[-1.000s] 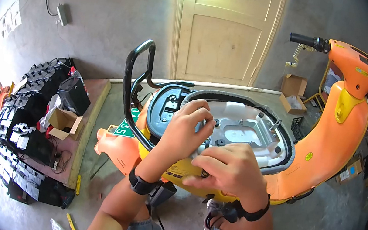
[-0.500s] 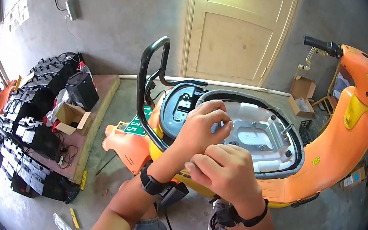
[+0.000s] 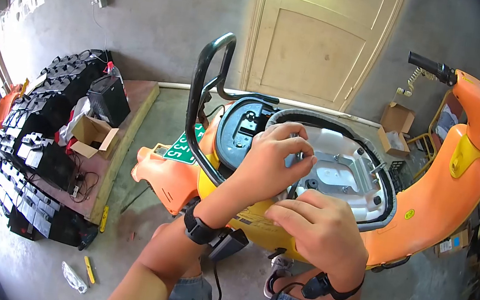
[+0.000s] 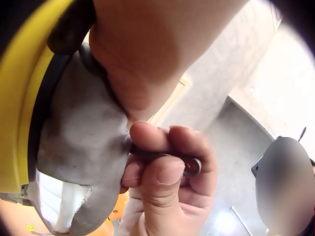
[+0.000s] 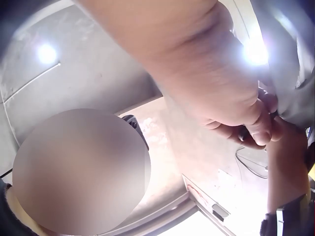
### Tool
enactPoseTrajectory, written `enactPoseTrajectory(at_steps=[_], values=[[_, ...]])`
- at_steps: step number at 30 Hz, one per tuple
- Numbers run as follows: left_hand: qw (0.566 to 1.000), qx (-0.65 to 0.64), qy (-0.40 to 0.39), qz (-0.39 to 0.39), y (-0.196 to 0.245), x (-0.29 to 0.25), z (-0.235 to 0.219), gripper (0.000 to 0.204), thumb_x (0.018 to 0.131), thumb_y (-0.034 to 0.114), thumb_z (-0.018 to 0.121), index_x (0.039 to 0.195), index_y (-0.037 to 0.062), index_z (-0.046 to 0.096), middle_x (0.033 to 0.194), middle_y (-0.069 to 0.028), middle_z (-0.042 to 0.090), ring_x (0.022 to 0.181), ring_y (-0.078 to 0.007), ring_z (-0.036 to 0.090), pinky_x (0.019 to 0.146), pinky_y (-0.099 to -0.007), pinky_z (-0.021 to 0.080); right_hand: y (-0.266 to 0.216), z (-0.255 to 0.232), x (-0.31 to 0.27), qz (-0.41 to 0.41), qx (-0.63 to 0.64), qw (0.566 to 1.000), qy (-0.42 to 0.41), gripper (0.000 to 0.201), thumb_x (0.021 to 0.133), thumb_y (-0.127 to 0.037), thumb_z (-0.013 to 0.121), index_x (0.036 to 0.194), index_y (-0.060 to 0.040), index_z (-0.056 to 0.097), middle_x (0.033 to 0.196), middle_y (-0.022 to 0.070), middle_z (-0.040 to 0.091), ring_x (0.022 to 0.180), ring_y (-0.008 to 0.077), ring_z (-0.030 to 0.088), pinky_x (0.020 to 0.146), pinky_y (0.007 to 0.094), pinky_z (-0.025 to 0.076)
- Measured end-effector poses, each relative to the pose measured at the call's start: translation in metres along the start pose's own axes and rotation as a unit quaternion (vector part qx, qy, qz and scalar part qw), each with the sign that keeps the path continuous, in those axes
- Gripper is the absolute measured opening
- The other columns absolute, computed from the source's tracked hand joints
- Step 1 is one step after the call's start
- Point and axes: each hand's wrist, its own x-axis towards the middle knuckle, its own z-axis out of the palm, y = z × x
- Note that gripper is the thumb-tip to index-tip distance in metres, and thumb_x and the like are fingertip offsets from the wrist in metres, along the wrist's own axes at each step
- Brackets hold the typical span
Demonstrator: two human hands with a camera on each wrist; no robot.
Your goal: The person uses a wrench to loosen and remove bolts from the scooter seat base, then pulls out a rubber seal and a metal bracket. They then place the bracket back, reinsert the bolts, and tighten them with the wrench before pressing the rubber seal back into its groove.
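Observation:
An orange and yellow scooter (image 3: 386, 244) stands across the head view, its pale under-seat bucket (image 3: 331, 175) exposed inside a grey padded rim (image 4: 83, 123). My left hand (image 3: 278, 158) is over the near-left part of the bucket, with thumb and forefinger curved close together. Its fingertips are partly hidden, and I cannot tell what they hold. My right hand (image 3: 326, 233) is just right of it, at the near side of the bucket. In the left wrist view the right thumb and fingers grip a thin dark rod ending in a metal ring (image 4: 193, 167), close beside the grey rim.
A black rear rail (image 3: 198, 95) and green plate (image 3: 182, 145) are at the scooter's tail. Stacked black batteries (image 3: 51, 117) and an opened carton (image 3: 93, 137) stand on a low platform at left. A yellow utility knife (image 3: 89, 270) lies on the floor.
The head view has swung, so the scooter appears farther right. The right thumb, lowered and spread a second ago, is now tucked to the fingers. The left hand stays over the bucket.

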Motion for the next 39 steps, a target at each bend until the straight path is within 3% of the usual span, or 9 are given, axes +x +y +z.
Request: enactPoseTrajectory(at_steps=[4, 12, 16, 19, 21, 25, 32, 34, 39], values=[[1.0, -0.002, 0.007, 0.002, -0.002, -0.001, 0.0, 0.013, 0.089, 0.012, 0.081, 0.098, 0.0042, 0.077, 0.118, -0.0131, 0.068, 0.109, -0.0327, 0.068, 0.097, -0.0421, 0.054, -0.006, -0.002, 0.0, -0.001, -0.02, 1.0, 0.007, 0.026, 0.08, -0.012, 0.078, 0.106, -0.0101, 0.073, 0.102, -0.0007, 0.076, 0.082, 0.0178, 0.067, 0.066, 0.0329, 0.057], [1.0, -0.011, -0.002, 0.002, -0.001, 0.0, -0.001, 0.015, 0.087, 0.01, 0.08, 0.102, 0.0055, 0.079, 0.117, -0.0114, 0.068, 0.11, -0.0304, 0.068, 0.097, -0.0414, 0.054, -0.023, 0.011, -0.006, 0.009, -0.102, 0.993, 0.063, 0.038, 0.079, -0.008, 0.076, 0.115, 0.0016, 0.073, 0.108, 0.0128, 0.078, 0.084, 0.0213, 0.07, 0.065, 0.0325, 0.058], [1.0, -0.003, 0.004, 0.009, 0.001, -0.001, -0.001, 0.016, 0.086, 0.009, 0.079, 0.102, 0.0053, 0.079, 0.117, -0.0117, 0.068, 0.111, -0.0314, 0.067, 0.099, -0.042, 0.052, -0.03, 0.021, -0.01, 0.034, -0.084, 0.991, 0.094, 0.038, 0.079, -0.008, 0.076, 0.116, 0.0018, 0.074, 0.107, 0.012, 0.078, 0.081, 0.0209, 0.07, 0.063, 0.0325, 0.057], [1.0, 0.0, -0.002, 0.013, 0.002, -0.002, -0.003, 0.016, 0.086, 0.008, 0.078, 0.102, 0.0055, 0.079, 0.118, -0.0122, 0.067, 0.112, -0.032, 0.066, 0.1, -0.0425, 0.052, -0.04, 0.016, -0.01, 0.089, -0.091, 0.988, 0.084, 0.038, 0.076, -0.002, 0.075, 0.114, -0.0005, 0.075, 0.11, 0.0113, 0.078, 0.087, 0.0255, 0.073, 0.073, 0.0379, 0.058], [1.0, -0.014, -0.006, 0.014, 0.004, -0.001, -0.003, 0.016, 0.086, 0.006, 0.078, 0.101, 0.0061, 0.078, 0.12, -0.0121, 0.067, 0.114, -0.0322, 0.066, 0.101, -0.042, 0.052, -0.037, 0.01, -0.011, 0.073, -0.073, 0.993, 0.055, 0.037, 0.077, -0.003, 0.076, 0.114, -0.0037, 0.076, 0.11, 0.0077, 0.078, 0.094, 0.0256, 0.071, 0.082, 0.0388, 0.056], [1.0, -0.012, -0.01, -0.005, 0.002, -0.002, -0.002, 0.017, 0.086, 0.004, 0.078, 0.103, 0.0056, 0.078, 0.122, -0.0123, 0.066, 0.114, -0.0304, 0.066, 0.1, -0.0399, 0.052, -0.013, 0.019, -0.012, 0.021, -0.057, 0.993, 0.1, 0.038, 0.082, -0.015, 0.079, 0.119, -0.0085, 0.075, 0.11, 0.0026, 0.075, 0.1, 0.025, 0.067, 0.083, 0.0357, 0.054], [0.999, -0.048, 0.022, -0.006, 0.0, -0.001, 0.0, 0.013, 0.084, 0.008, 0.078, 0.097, 0.0073, 0.078, 0.112, -0.0097, 0.07, 0.109, -0.0332, 0.067, 0.096, -0.0456, 0.052, -0.009, 0.043, -0.017, 0.062, 0.002, 0.985, 0.159, 0.033, 0.083, -0.009, 0.077, 0.115, -0.0021, 0.074, 0.108, 0.0096, 0.075, 0.103, 0.0313, 0.071, 0.082, 0.0409, 0.062], [1.0, -0.025, -0.017, -0.008, 0.002, -0.001, -0.003, 0.017, 0.087, 0.005, 0.077, 0.103, 0.0044, 0.078, 0.123, -0.0124, 0.066, 0.114, -0.0301, 0.066, 0.101, -0.0393, 0.052, -0.005, 0.048, -0.021, 0.023, -0.023, 0.982, 0.184, 0.035, 0.083, -0.008, 0.076, 0.116, -0.0001, 0.073, 0.107, 0.0113, 0.075, 0.102, 0.0325, 0.072, 0.079, 0.0402, 0.063], [1.0, -0.006, -0.02, -0.004, 0.005, -0.001, -0.004, 0.018, 0.085, 0.005, 0.076, 0.103, 0.005, 0.078, 0.123, -0.0122, 0.066, 0.115, -0.0299, 0.066, 0.101, -0.0392, 0.052, 0.0, 0.044, -0.024, 0.007, -0.007, 0.984, 0.178, 0.035, 0.082, -0.007, 0.076, 0.116, -0.0008, 0.074, 0.106, 0.0112, 0.077, 0.102, 0.034, 0.074, 0.079, 0.0407, 0.064]])
